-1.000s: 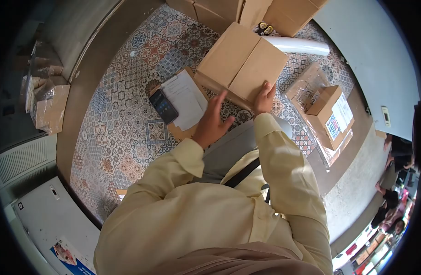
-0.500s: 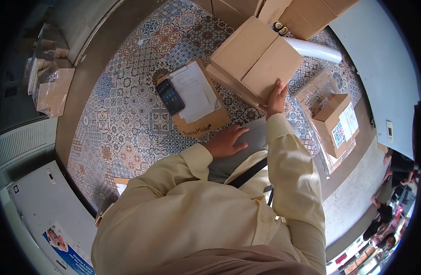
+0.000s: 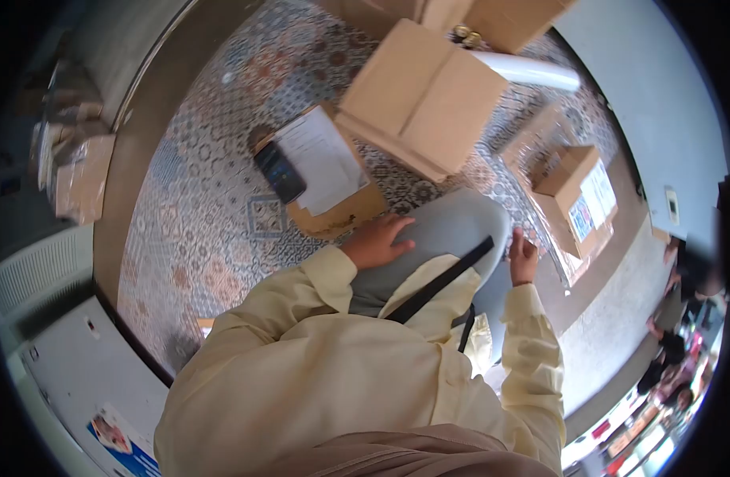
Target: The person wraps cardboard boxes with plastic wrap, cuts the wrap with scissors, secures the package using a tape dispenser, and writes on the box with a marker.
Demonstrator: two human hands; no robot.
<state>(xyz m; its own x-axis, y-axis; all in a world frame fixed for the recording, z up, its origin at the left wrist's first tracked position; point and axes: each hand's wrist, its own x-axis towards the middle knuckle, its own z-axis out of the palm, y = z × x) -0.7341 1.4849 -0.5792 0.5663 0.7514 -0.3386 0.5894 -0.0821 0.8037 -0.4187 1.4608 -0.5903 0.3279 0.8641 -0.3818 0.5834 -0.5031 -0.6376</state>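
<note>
We hold our left hand [image 3: 378, 242] low in front of us, over the grey trouser leg [image 3: 456, 226], its fingers spread and the thumb standing apart; we see nothing in its grip. Our right hand [image 3: 524, 259] is on the other side of the knee, wrist raised, fingers partly curled; we cannot tell whether it holds anything. Both elbows are bent, and the pale yellow sleeves reach forward from our body.

The large box [image 3: 420, 99] sits beyond the knee on the patterned floor [image 3: 214, 171], set at a slant, its top flaps meeting along a seam. Both hands are apart from it. Its far corner is close to more boxes [image 3: 517, 25], and a white roll [image 3: 532, 71] lies just beside its right edge.

A strip of floor runs between the box's left edge and the clipboard [image 3: 338, 219], which carries papers [image 3: 325, 163] and, at its left edge, a phone [image 3: 280, 173]. Left of the phone, the floor stretches wide to a brown border [image 3: 130, 183]. On the right, the room is tighter: a small parcel [image 3: 557, 195] on a plastic-wrapped pack [image 3: 532, 139] is near our right hand.
</note>
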